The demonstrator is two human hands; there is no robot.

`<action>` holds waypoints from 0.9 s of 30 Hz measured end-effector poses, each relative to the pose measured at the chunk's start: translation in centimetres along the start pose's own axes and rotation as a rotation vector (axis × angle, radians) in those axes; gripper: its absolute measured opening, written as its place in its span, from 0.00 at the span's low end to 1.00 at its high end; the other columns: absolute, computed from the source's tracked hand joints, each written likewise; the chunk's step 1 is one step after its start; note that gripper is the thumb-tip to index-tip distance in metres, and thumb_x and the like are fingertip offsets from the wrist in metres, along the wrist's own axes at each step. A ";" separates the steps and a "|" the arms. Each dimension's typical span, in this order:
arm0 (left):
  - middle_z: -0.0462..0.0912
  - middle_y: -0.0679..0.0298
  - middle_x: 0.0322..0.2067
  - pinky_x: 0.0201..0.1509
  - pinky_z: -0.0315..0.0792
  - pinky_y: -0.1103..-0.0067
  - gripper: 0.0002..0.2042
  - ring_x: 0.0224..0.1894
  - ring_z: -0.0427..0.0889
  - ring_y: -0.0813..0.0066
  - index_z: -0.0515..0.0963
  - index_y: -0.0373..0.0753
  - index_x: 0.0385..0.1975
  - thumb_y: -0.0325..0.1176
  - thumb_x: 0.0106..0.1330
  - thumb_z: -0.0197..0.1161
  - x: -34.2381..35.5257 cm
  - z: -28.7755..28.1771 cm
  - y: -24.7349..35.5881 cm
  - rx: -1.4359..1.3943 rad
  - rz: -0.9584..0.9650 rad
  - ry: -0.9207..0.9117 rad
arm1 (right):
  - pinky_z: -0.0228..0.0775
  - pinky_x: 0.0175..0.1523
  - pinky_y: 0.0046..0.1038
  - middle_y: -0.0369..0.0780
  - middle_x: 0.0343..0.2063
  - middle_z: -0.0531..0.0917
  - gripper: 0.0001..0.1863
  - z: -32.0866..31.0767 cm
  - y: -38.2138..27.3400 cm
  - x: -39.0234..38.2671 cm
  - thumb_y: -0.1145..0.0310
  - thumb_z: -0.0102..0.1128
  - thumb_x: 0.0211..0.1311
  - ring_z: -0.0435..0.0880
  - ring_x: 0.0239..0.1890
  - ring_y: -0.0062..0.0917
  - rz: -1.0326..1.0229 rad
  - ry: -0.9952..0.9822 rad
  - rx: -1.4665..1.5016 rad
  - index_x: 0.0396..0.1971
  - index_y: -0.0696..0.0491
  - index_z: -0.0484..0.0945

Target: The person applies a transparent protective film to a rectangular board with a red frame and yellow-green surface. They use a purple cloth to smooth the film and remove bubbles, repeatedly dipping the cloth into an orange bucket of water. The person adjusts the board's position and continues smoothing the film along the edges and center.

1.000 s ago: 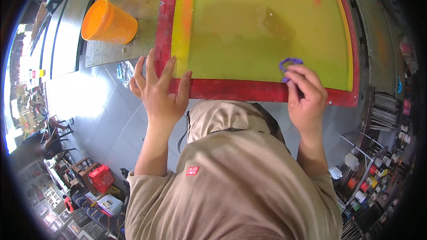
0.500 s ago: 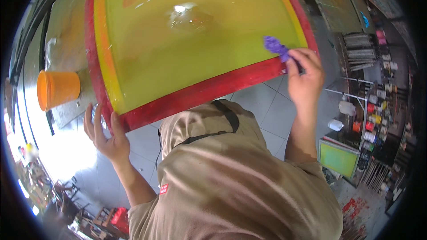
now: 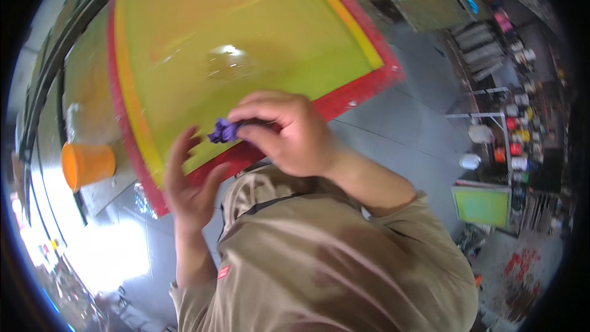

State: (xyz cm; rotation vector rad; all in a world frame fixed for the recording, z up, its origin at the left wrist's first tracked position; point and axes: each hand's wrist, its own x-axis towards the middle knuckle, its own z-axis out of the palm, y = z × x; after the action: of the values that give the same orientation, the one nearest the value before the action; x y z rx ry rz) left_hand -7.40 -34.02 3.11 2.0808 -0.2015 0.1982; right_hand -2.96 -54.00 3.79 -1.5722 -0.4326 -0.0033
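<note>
A large screen-printing frame [image 3: 128, 124] with red edges, yellow inner bands and yellow-green mesh lies in front of me, its near edge close to my waist. On the mesh is a wet, shiny patch [image 3: 227, 55]. My right hand [image 3: 286, 132] pinches a crumpled purple cloth [image 3: 224, 131] above the frame's near edge. A dark part shows between those fingers, too little to name. My left hand [image 3: 192, 187], slightly blurred, is over the near left corner with fingers spread and nothing in them. Its fingertips are close to the cloth, a small gap apart.
An orange bucket [image 3: 89, 166] stands left of the frame on a greenish surface. At the right are a metal rack [image 3: 485, 115], shelves of bottles and tins, and a small green framed screen [image 3: 482, 205] leaning low. Grey tiles [image 3: 393, 129] cover the floor.
My right hand has carried the purple cloth leftward from the frame's right corner. My left hand has moved right and inward, off the left corner. The view has turned and shifted.
</note>
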 end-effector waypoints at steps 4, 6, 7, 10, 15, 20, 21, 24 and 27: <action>0.80 0.59 0.43 0.46 0.72 0.82 0.21 0.43 0.77 0.79 0.72 0.28 0.52 0.24 0.58 0.67 2.7 2.1 1.4 -0.535 -0.142 -0.109 | 0.73 0.44 0.18 0.39 0.38 0.82 0.10 -1.0 -1.7 1.0 0.79 0.56 0.62 0.80 0.39 0.17 0.300 -0.081 0.405 0.43 0.63 0.77; 0.82 0.61 0.37 0.40 0.73 0.84 0.16 0.37 0.78 0.81 0.75 0.28 0.48 0.23 0.60 0.65 2.8 1.4 1.8 -0.635 -0.218 -0.071 | 0.74 0.44 0.20 0.40 0.37 0.83 0.10 -1.2 -1.5 1.3 0.78 0.55 0.63 0.81 0.38 0.18 0.263 -0.044 0.454 0.43 0.63 0.77; 0.82 0.62 0.35 0.37 0.73 0.85 0.13 0.35 0.78 0.82 0.76 0.28 0.46 0.22 0.61 0.64 2.7 0.9 1.8 -0.637 -0.227 -0.040 | 0.75 0.44 0.20 0.40 0.37 0.83 0.10 -1.2 -1.2 1.4 0.77 0.55 0.63 0.81 0.38 0.19 0.248 -0.022 0.476 0.43 0.63 0.77; 0.82 0.63 0.30 0.30 0.71 0.87 0.10 0.30 0.78 0.84 0.78 0.28 0.42 0.22 0.62 0.62 2.3 -0.6 1.5 -0.660 -0.232 0.051 | 0.75 0.45 0.21 0.40 0.37 0.82 0.09 -1.3 0.0 1.7 0.80 0.54 0.62 0.81 0.39 0.20 0.170 0.077 0.484 0.42 0.62 0.76; 0.82 0.63 0.30 0.29 0.71 0.87 0.09 0.27 0.77 0.84 0.78 0.28 0.41 0.21 0.62 0.61 1.3 -2.4 1.7 -0.553 -0.134 0.244 | 0.76 0.47 0.26 0.43 0.42 0.80 0.13 -0.9 1.3 2.7 0.80 0.55 0.62 0.81 0.42 0.24 0.166 0.099 0.452 0.47 0.61 0.73; 0.83 0.64 0.32 0.31 0.71 0.86 0.10 0.29 0.77 0.84 0.79 0.31 0.42 0.22 0.60 0.63 1.8 -3.3 1.9 -0.499 -0.151 0.260 | 0.77 0.47 0.25 0.43 0.46 0.78 0.22 2.3 0.9 3.5 0.79 0.57 0.62 0.79 0.46 0.24 0.350 -0.195 0.611 0.57 0.61 0.67; 0.83 0.64 0.33 0.33 0.71 0.85 0.11 0.31 0.78 0.83 0.79 0.32 0.43 0.23 0.60 0.63 2.0 -3.1 1.8 -0.485 -0.164 0.235 | 0.77 0.47 0.24 0.42 0.45 0.78 0.24 3.1 0.9 3.6 0.79 0.58 0.61 0.78 0.46 0.23 0.394 -0.294 0.739 0.58 0.61 0.66; 0.82 0.62 0.37 0.43 0.68 0.81 0.14 0.39 0.77 0.78 0.80 0.36 0.45 0.29 0.59 0.66 2.0 -3.7 1.1 -0.307 -0.123 0.178 | 0.77 0.47 0.24 0.42 0.44 0.79 0.24 6.0 0.4 4.1 0.81 0.58 0.60 0.79 0.46 0.23 0.317 -0.362 0.581 0.57 0.62 0.67; 0.80 0.58 0.41 0.43 0.67 0.80 0.14 0.41 0.74 0.76 0.79 0.35 0.47 0.31 0.62 0.62 1.0 -5.8 0.5 -0.399 -0.107 0.115 | 0.77 0.47 0.24 0.42 0.41 0.81 0.19 7.6 0.6 6.1 0.82 0.58 0.59 0.81 0.42 0.24 0.378 -0.364 0.496 0.52 0.64 0.72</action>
State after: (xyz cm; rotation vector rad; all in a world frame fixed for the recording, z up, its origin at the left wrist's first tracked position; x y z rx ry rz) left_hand -6.90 -29.28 6.63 1.6732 -0.0531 0.1940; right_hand 0.80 -45.04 4.41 -1.1385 -0.3745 0.6428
